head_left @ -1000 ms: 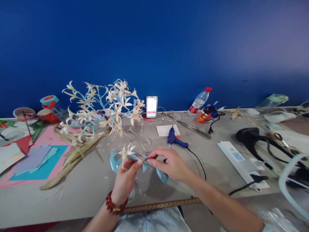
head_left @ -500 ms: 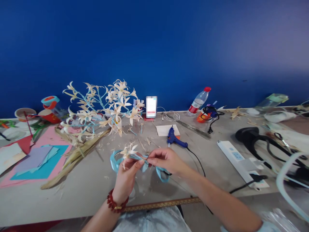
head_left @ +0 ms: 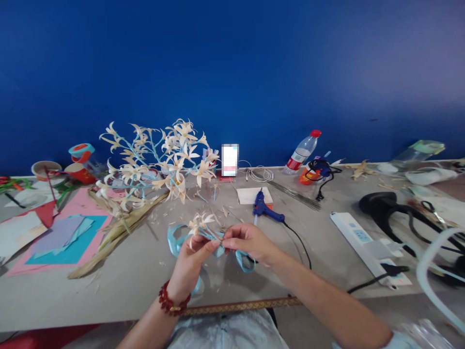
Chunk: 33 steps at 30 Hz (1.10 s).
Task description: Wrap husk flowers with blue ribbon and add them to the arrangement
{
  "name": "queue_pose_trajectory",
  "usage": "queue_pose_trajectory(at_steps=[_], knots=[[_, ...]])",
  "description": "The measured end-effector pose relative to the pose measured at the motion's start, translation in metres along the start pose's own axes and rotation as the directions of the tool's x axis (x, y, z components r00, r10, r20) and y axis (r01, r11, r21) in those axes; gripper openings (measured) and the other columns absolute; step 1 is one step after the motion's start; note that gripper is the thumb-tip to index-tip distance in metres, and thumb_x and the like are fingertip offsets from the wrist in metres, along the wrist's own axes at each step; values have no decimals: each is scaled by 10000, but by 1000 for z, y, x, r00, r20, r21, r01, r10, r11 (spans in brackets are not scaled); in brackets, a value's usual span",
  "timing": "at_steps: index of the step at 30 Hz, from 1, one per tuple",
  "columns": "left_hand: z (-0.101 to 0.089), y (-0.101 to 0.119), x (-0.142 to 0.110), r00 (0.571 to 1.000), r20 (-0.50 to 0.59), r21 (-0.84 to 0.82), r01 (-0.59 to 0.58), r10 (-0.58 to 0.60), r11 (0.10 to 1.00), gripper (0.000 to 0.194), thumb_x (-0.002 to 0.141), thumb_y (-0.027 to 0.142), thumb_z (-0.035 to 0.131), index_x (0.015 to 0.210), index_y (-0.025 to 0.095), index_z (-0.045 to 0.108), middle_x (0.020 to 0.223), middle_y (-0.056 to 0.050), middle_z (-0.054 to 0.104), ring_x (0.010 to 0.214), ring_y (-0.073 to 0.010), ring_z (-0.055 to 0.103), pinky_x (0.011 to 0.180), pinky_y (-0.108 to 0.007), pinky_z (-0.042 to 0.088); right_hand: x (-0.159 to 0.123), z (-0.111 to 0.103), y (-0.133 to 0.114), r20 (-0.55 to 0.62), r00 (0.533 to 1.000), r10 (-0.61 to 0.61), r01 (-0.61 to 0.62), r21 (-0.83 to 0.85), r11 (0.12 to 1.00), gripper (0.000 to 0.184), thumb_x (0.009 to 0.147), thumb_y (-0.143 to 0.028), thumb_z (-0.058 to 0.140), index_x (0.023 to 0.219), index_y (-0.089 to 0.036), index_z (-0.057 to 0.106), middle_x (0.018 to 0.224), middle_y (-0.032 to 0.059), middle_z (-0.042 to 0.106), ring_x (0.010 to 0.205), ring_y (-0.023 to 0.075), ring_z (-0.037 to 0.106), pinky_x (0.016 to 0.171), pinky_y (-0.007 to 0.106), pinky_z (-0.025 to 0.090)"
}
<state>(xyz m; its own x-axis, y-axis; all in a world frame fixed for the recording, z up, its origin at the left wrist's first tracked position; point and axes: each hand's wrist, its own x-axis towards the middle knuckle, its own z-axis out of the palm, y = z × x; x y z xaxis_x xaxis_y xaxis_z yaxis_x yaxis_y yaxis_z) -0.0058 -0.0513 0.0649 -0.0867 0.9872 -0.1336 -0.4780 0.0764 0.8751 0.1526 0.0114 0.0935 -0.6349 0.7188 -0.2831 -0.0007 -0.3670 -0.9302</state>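
Near the table's front, my left hand is closed on the stem of a small pale craft flower, its cream petals sticking up above my fingers. My right hand pinches at the same stem just to the right, fingertips almost meeting my left thumb. What exactly lies between the right fingertips is too small to tell; light-blue ribbon loops below them. More of that ribbon curls out behind my left hand. A large spray of cream flowers on light-blue stems stands behind, to the left.
A blue glue gun rests beyond my right hand, its cord trailing forward. To the right lie a power strip and scissors. Dried husks and coloured paper cover the left. A bottle leans on the blue wall.
The view has shifted slightly, so things on the table appear a little further right. Both hands stay close together at the stem, with the flower tilted slightly differently.
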Motion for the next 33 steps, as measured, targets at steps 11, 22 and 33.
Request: queue_pose_trajectory(at_steps=[11,22,33], knots=[[-6,0,-4,999,-5,14,-33,33,999,191,649,262,828,772,167,718,784,-40,756,723,-170,664,709,-281,518,0,0,3,-1,997,-75,75,-64,995,296,660,-440,777,687,-175,649,636,-10,665,600,122,580,617,255,414],[-10,7,-5,994,68,165,79,-91,983,230,756,335,737,818,171,589,555,90,419,407,-22,238,397,-173,162,3,0,10,-78,963,-259,237,-219,946,218,751,-388,710,724,-174,674,680,2,661,661,135,587,652,252,441],[0,-3,-9,999,-38,139,35,-30,990,279,757,414,722,832,184,584,496,115,329,404,-39,171,399,-194,115,2,5,21,-152,896,-417,311,-455,834,150,834,-332,625,789,-194,666,741,4,658,727,160,592,688,263,451]])
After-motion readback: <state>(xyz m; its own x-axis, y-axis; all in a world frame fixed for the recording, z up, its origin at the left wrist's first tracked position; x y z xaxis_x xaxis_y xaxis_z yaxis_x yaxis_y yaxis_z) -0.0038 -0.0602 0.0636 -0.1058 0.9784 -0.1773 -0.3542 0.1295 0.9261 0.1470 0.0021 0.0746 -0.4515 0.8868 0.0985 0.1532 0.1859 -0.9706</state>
